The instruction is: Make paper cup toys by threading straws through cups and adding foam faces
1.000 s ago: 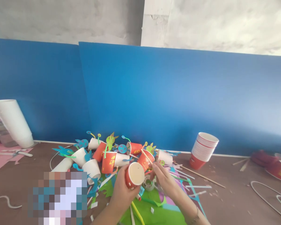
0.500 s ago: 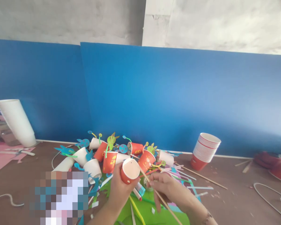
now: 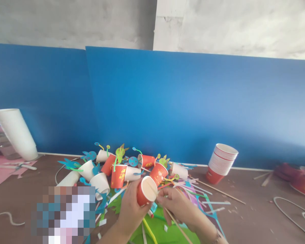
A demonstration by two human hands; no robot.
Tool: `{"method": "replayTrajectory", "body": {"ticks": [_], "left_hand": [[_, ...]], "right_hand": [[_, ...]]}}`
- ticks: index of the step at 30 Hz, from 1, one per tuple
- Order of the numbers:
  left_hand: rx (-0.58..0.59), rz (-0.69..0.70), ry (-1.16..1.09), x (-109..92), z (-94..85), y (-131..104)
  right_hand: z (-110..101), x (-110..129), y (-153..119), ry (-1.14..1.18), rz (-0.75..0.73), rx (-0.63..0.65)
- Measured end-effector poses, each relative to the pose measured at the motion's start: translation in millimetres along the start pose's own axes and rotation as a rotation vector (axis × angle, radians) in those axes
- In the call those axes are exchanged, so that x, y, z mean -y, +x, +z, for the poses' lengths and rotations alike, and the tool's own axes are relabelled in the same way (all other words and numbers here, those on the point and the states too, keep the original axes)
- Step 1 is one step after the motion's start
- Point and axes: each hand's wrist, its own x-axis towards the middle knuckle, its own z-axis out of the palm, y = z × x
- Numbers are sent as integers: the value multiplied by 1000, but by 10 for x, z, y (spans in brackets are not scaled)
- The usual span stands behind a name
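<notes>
My left hand (image 3: 129,211) is wrapped round a red paper cup (image 3: 141,198), its pale open mouth tilted toward me and to the right. A thin wooden stick (image 3: 179,226) is pinched in my right hand (image 3: 179,205), close beside the cup's rim. The stick's upper end seems to reach into the cup's mouth, partly hidden by my fingers. Below the hands lie green paper (image 3: 167,234), a yellow straw (image 3: 149,230) and a red-tipped marker (image 3: 150,213). Behind them several red and white cups (image 3: 118,176) with paper animal faces lie jumbled together.
A stack of red-and-white cups (image 3: 222,162) stands at right, and a tall white cup stack (image 3: 15,134) leans at left. Loose straws (image 3: 216,203), another wooden stick (image 3: 218,190) and white cables (image 3: 282,210) lie on the brown table (image 3: 254,223). A blue panel (image 3: 167,101) rises behind.
The cup in my left hand has shifted slightly right and tilted. My right hand has come up against its rim, bringing the stick's end to the cup's mouth.
</notes>
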Motion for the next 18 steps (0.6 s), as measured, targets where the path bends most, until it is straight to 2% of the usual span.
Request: {"method": "replayTrajectory", "body": {"ticks": [5,9,12,16,18], "left_hand": [[-47,4,37,52,24,-6],[-87,-44,102,93,31,8],[-65,-16,118,63,31,-5],[-20,110,70,2,71,-83],[-32,102,40,-22,83,-112]], "right_hand": [[10,25,-6,-118,36,-146],[-86,13,-124,-244,49,-72],[-99,-7,-184,-237,3,-27],[-6,37,-182,-222,-5,-117],[10,69,-162,-237,40,-168]]}}
